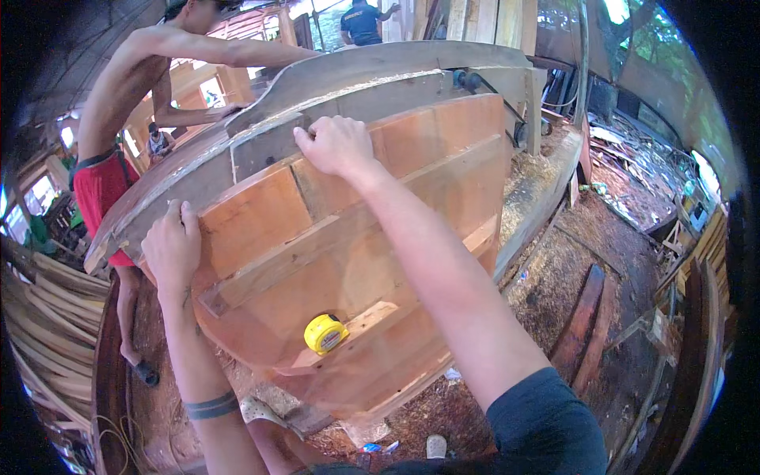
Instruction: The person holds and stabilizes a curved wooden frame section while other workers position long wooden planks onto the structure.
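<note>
A large orange-brown wooden panel [348, 277] with battens across it stands tilted in front of me. Its curved left corner is gripped by my left hand [172, 244], fingers over the edge and thumb up. My right hand [340, 147] is closed over the top edge, near a seam between boards. Low on the panel, a yellow tape measure [325, 333] rests on a batten [368, 323], touched by neither hand. Just behind the panel is a curved grey wooden piece [372, 62], dusted with shavings along its ledge.
A shirtless person in red shorts [103, 190] leans over the far side, hands on the wood. Long curved strips [51, 317] are stacked at left. Reddish planks [584, 324] lie on the sawdust-covered floor at right. A dark power tool [467, 79] sits beyond the panel's top right.
</note>
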`<state>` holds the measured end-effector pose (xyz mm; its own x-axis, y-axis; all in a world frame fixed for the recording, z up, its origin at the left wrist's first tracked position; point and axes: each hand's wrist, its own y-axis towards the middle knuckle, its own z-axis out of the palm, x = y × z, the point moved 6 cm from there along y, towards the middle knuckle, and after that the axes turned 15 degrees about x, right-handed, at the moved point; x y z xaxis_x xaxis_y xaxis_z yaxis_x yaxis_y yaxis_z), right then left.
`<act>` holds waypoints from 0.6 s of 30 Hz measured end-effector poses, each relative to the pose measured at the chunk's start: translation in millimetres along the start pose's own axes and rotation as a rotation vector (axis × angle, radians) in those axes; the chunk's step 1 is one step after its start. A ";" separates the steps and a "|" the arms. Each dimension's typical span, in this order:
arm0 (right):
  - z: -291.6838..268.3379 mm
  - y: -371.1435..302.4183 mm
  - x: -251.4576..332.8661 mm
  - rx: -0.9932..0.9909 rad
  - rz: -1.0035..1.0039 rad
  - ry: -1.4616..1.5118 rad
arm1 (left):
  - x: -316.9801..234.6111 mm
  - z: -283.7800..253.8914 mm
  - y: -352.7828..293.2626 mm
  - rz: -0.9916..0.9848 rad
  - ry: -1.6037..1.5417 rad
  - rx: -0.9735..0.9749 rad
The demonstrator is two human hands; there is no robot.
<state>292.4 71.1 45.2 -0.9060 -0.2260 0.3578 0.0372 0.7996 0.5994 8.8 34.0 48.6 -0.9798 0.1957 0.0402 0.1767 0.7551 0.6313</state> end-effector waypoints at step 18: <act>-0.5 -1.2 -1.8 0.025 0.003 0.005 | 2.5 6.6 2.9 -0.015 -0.002 0.060</act>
<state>294.3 70.2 44.2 -0.9040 -0.2264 0.3627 0.0289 0.8141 0.5800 7.4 40.8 45.4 -0.9822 0.1852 0.0299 0.1675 0.7941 0.5842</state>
